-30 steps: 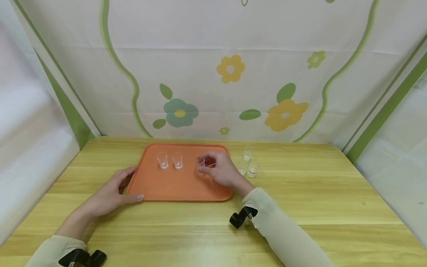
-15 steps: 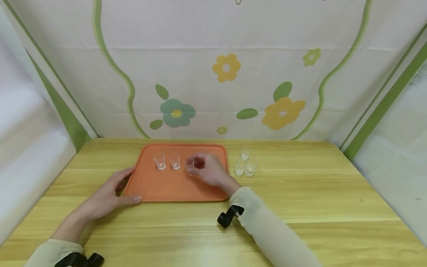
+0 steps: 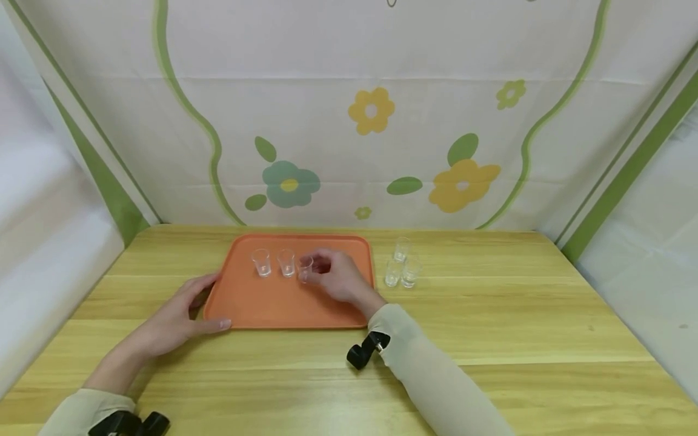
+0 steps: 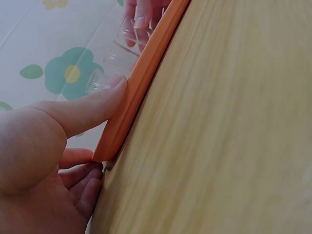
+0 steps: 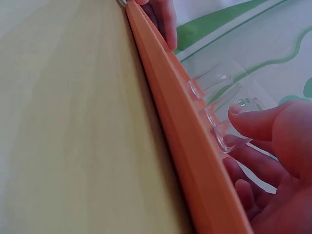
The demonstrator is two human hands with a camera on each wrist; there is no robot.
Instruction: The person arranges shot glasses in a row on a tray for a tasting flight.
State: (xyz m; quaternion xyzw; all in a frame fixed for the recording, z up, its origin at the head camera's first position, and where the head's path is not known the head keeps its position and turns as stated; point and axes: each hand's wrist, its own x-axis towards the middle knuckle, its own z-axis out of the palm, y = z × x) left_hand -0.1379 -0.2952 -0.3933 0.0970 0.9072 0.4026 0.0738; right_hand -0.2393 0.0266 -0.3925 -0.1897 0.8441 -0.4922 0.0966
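Two hands [image 3: 340, 278] [image 3: 169, 320]: right pinches plain clear glass [image 3: 308, 269], left grips orange tray [image 3: 267, 307].

Tray [image 3: 294, 309], three glasses [image 3: 409, 275] on table [image 3: 491, 315]

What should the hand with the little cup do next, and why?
Maybe the right hand should set its clear cup gently on the orange tray and let go. It lines up beside two standing cups, and the left hand holds the tray's edge.
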